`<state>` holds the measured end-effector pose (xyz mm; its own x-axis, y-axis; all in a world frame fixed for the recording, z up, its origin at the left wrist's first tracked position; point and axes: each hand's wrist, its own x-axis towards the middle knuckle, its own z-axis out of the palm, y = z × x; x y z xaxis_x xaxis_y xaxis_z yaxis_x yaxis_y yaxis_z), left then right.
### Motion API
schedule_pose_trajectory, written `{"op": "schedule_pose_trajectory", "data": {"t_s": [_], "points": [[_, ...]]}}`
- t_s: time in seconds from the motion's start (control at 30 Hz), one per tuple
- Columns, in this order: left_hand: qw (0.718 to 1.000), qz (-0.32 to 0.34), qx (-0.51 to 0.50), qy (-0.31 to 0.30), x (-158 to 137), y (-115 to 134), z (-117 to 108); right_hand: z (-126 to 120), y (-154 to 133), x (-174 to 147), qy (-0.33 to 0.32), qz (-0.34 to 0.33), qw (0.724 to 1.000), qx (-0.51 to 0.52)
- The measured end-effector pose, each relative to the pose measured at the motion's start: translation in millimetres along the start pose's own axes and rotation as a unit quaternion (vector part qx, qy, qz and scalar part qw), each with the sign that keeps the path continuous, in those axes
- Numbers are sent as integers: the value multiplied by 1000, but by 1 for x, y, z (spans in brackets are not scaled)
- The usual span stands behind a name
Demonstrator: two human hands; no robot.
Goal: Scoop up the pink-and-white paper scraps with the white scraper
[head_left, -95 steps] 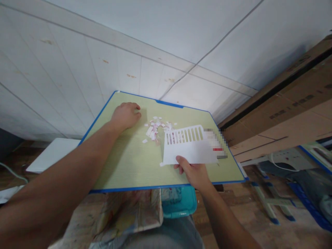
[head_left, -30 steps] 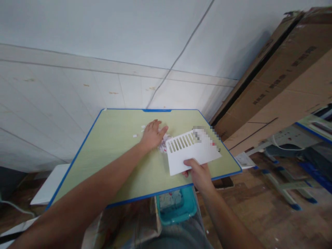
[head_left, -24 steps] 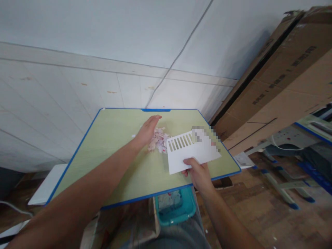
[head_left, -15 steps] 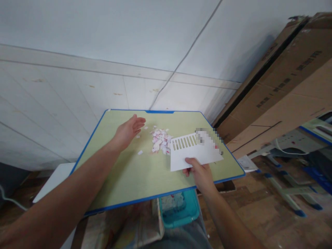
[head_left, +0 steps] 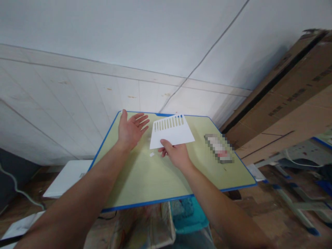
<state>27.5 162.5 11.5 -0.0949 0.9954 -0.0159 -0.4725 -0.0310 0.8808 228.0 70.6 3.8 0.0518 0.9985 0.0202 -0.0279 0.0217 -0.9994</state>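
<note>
My right hand [head_left: 176, 154] pinches the near edge of a white card [head_left: 172, 136] with a row of slots cut along its far side, thumb on top and fingers beneath. The card is held over the middle of the table and hides the pile of paper scraps. One small paper scrap [head_left: 151, 154] shows on the tabletop just nearer than the card. Left of the card, my left hand [head_left: 132, 130] is raised with fingers spread, palm partly turned up, holding nothing.
The pale green table [head_left: 135, 183] has a blue rim and stands against a white wall. A blurred-out flat object [head_left: 219, 148] lies at its right. Large cardboard boxes [head_left: 285, 103] lean beyond the right edge. Under the front edge sits a teal bin [head_left: 190, 221].
The slotted card in my right hand has moved left and away, now covering the scrap pile. My left hand has turned, with its fingers spread wider. The camera view has shifted slightly.
</note>
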Motion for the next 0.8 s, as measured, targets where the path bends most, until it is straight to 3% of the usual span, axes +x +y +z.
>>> {"op": "schedule_pose_trajectory", "data": {"t_s": [0.2,0.43,0.57,0.7,0.77,0.8], "points": [[996,9,-90,10,-15,-8,21,14,2,4,-12,12,998,66],[997,16,-76,1,-24,-7,27,8,8,2,37,8,999,26],[999,30,-40,0,-21,-9,27,7,8,1,19,-21,999,14],[993,75,89,25,-3,-14,14,4,11,-2,24,-24,999,-40],[963,122,233,50,5,-18,3,0,15,-5,16,-38,996,-73],[933,150,321,55,8,-20,-2,-3,17,-6,10,-47,995,-88]]}}
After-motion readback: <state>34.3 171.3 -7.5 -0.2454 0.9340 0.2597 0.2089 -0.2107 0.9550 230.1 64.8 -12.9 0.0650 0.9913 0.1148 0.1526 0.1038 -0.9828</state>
